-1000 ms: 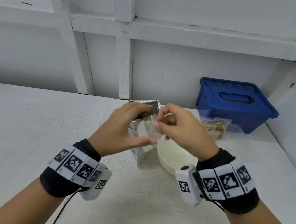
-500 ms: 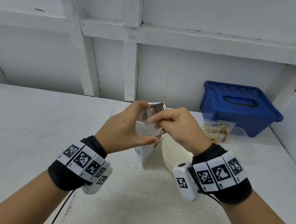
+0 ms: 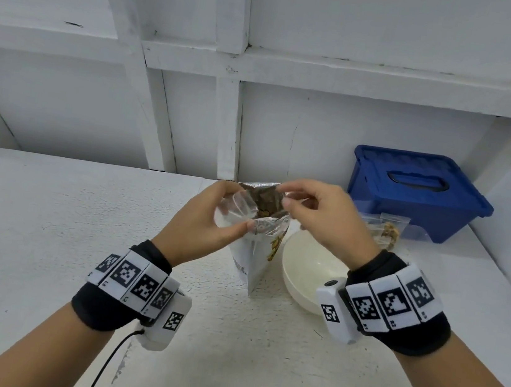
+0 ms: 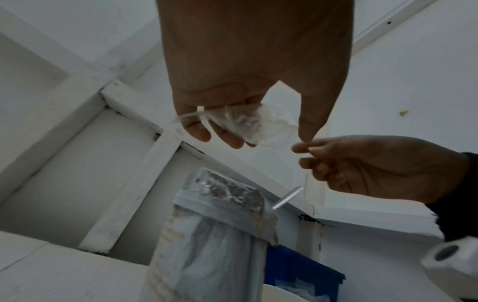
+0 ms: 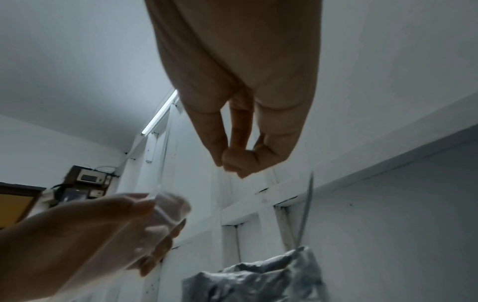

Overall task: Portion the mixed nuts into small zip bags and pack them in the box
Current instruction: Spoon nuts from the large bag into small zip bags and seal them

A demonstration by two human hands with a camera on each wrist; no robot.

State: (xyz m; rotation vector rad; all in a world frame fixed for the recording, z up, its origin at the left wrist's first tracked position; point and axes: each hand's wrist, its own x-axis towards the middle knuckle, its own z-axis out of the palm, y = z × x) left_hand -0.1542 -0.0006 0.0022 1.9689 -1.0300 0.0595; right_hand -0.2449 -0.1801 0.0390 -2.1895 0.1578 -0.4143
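1. Zip bag was held above the open nut pouch, its mouth spread between both hands.
2. Left hand gripped one side with curled fingers.
3. Right hand pinched the other edge.
4. Box sat closed behind the bowl.

White bowl on white table.

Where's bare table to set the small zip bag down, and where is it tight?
Free: the white table left of the foil nut pouch, and the near strip between the forearms. Crowded: the right side, where the bowl, a filled zip bag and the blue box sit close together.
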